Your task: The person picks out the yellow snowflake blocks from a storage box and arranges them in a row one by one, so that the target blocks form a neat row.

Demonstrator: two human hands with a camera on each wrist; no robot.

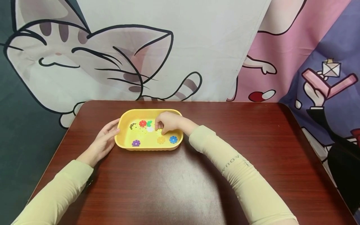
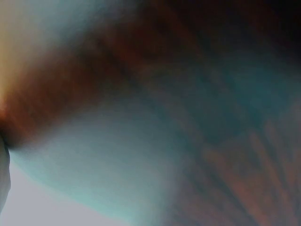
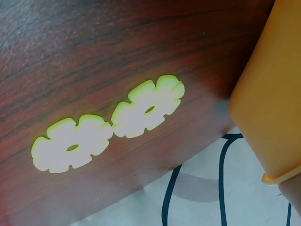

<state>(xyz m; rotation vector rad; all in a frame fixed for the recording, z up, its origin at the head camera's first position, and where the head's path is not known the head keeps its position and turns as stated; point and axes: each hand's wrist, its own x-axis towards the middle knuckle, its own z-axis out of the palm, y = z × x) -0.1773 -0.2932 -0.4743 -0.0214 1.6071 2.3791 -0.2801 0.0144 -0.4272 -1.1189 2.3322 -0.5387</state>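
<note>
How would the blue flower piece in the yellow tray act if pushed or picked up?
The blue flower piece lies flat, so it would probably slide rather than roll. It looks small in the yellow tray, so likely light. Its neat outline hints at stiffness.

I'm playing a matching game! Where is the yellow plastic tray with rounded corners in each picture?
Head: the tray sits slightly left of centre.
Left wrist: too blurred to tell.
Right wrist: its outer wall runs down the right edge.
Shared landmark: the reddish-brown wooden table, in head and right wrist.
</note>
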